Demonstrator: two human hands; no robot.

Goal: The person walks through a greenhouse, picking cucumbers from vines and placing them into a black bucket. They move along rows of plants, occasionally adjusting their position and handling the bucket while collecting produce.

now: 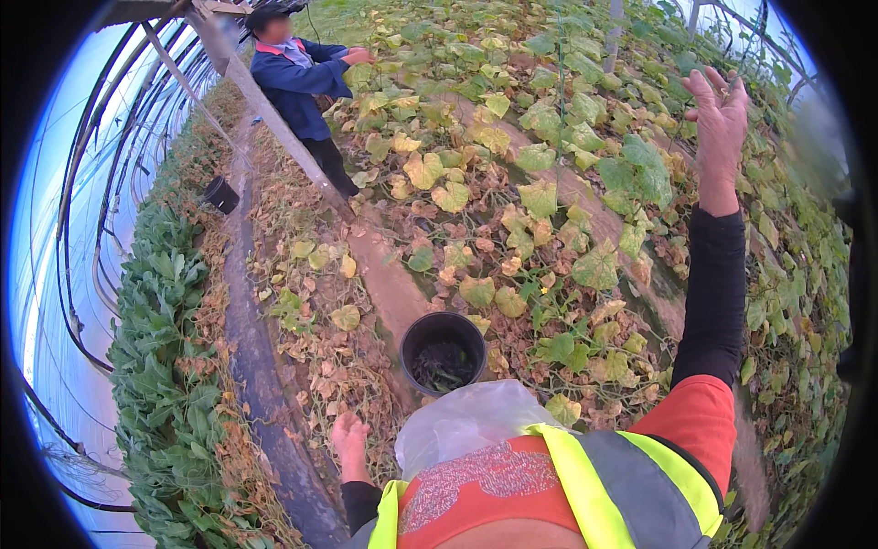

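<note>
High at the right, my right hand (719, 127) is raised among the upper cucumber vines, its fingers partly bent beside a thin green string (753, 44). Whether it pinches anything is too small to make out. Low on the left, my left hand (350, 436) hangs loosely curled over withered vines, with nothing visible in it. A black plastic bucket (406, 364) stands on the ground in front of me, with dark green cucumbers (449, 376) inside. Translucent plastic sheeting (473, 418) covers my front, just behind the bucket.
Yellowing cucumber plants (501, 199) fill the ground ahead. A co-worker (295, 82) stands at the upper left behind a slanted post (281, 130), arms stretched toward the plants. Another black bucket (221, 195) tilts beside the path. Leafy green plants (161, 329) line the greenhouse film wall (65, 226).
</note>
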